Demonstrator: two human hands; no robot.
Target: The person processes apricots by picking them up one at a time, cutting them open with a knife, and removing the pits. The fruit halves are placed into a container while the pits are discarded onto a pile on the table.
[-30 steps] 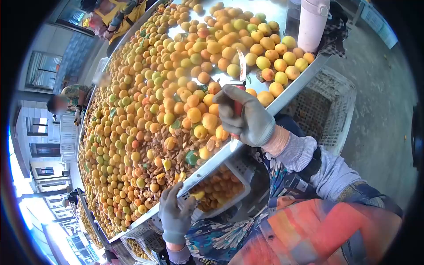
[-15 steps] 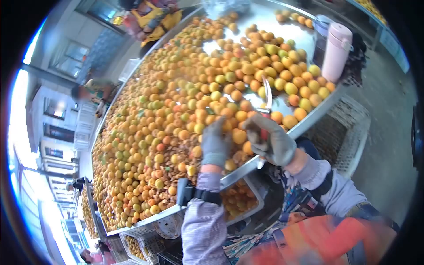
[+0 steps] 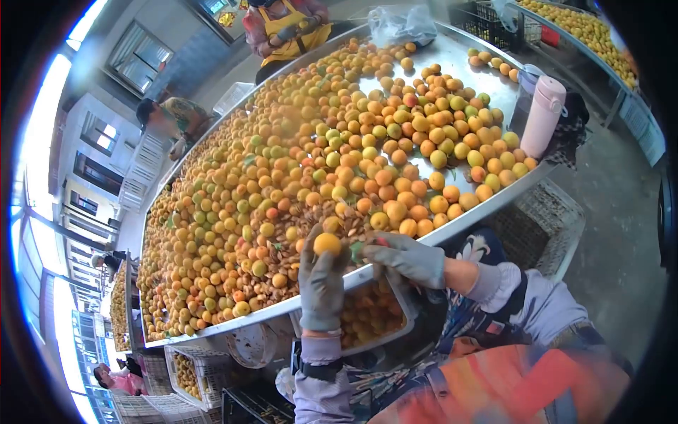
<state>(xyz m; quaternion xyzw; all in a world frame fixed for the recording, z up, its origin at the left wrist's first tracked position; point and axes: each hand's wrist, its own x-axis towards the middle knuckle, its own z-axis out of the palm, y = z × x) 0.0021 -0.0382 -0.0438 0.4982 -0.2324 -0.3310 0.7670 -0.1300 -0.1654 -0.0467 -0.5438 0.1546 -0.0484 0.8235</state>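
An orange-yellow apricot (image 3: 327,244) is held in the fingers of my gloved left hand (image 3: 322,290), above the table's near edge. My gloved right hand (image 3: 408,260) is closed just to its right, with the red handle of a curved knife (image 3: 381,242) showing at the fingers. Its blade cannot be made out now. Around both hands, apricots (image 3: 233,212) cover the metal table, with brown pits and split pieces (image 3: 300,225) heaped beyond my left hand. Below my hands stands a bin of apricots (image 3: 371,318).
A pink flask (image 3: 543,116) stands at the table's right corner. A plastic bag (image 3: 402,25) lies at the far end. White crates (image 3: 565,219) sit below the edge. Other people (image 3: 286,28) stand along the far side. Another fruit-laden table (image 3: 593,35) is at upper right.
Both hands have drawn back toward the near edge. An apricot now shows in my left hand. The curved blade, raised before, is no longer visible. The view has shifted.
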